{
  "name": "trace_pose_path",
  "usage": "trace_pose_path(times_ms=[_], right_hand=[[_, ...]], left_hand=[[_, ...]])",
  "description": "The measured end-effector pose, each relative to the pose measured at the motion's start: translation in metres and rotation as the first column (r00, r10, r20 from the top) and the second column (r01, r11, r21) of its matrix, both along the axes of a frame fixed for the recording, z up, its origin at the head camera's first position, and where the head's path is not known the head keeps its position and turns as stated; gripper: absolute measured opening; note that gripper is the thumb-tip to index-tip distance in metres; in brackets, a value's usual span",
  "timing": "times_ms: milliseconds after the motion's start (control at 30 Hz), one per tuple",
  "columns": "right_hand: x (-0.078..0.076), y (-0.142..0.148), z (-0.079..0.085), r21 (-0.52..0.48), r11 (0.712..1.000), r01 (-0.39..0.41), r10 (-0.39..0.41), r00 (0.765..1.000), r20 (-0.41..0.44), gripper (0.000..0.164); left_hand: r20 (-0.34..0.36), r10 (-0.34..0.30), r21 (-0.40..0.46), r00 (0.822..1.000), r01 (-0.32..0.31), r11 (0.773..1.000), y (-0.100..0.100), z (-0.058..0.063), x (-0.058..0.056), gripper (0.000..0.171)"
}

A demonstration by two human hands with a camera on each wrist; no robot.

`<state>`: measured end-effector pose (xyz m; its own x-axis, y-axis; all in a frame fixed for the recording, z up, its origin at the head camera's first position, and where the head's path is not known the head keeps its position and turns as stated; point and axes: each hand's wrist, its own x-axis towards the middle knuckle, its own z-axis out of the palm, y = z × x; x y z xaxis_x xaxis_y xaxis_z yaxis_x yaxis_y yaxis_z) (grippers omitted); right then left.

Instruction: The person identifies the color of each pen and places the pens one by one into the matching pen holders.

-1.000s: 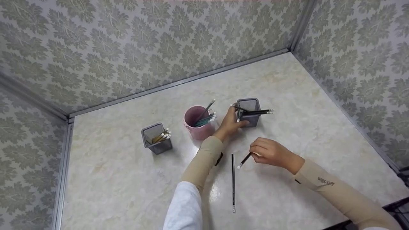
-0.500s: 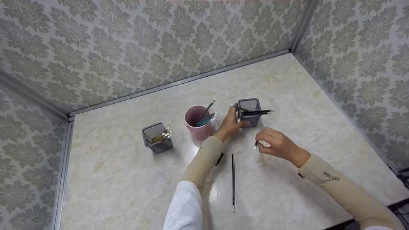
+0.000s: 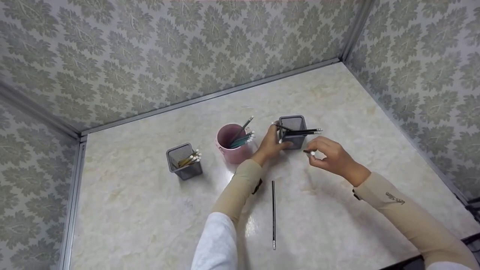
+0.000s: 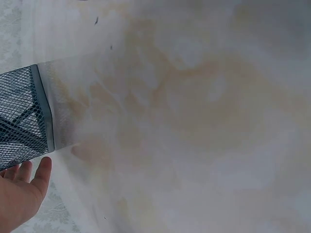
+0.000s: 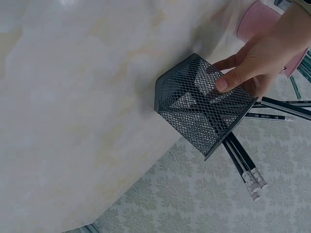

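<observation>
My left hand [image 3: 268,146] holds a dark mesh pencil cup [image 3: 294,141] by its near left side, thumb across the front. In the right wrist view that thumb presses the mesh wall of the cup [image 5: 194,102], and several black pencils [image 5: 243,165] with white erasers stick out of it. My right hand [image 3: 333,157], just right of the cup, pinches a black pencil [image 3: 308,152] between thumb and fingers; its white eraser end shows and most of its length is hidden. Another black pencil [image 3: 273,213] lies on the table in front of me.
A pink cup [image 3: 236,153] with several teal-green pencils [image 3: 240,140] stands left of the held cup. Farther left is a second mesh cup [image 3: 187,172] with yellowish pencils [image 3: 189,161]. Patterned walls [image 3: 210,48] border the pale marbled table [image 3: 131,210].
My right hand has moved away from me and slightly right, up beside the mesh cup, turning the black pencil so its eraser end faces me. My left hand stays on the cup.
</observation>
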<state>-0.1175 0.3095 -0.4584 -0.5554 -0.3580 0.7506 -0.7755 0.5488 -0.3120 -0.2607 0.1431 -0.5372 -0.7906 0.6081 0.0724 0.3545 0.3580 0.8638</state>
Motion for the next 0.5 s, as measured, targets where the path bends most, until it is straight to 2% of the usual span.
trace_pose_path(times_ms=[267, 367, 500], right_hand=[[-0.008, 0.002, 0.008, -0.086, 0.996, 0.036, -0.032, 0.998, 0.049, 0.032], [-0.014, 0.003, 0.011, -0.107, 0.993, 0.056, -0.049, 0.996, 0.071, 0.031], [-0.022, 0.006, 0.017, -0.079, 0.99, 0.117, -0.108, 0.988, 0.11, 0.024]], left_hand=[[0.026, 0.001, -0.014, 1.0, 0.0, 1.0, 0.0, -0.002, 0.0, 0.086], [0.025, 0.001, -0.008, 1.0, -0.001, 1.0, 0.0, -0.002, -0.001, 0.086], [0.022, -0.003, 0.01, 1.0, 0.003, 1.0, 0.001, -0.001, -0.001, 0.085]])
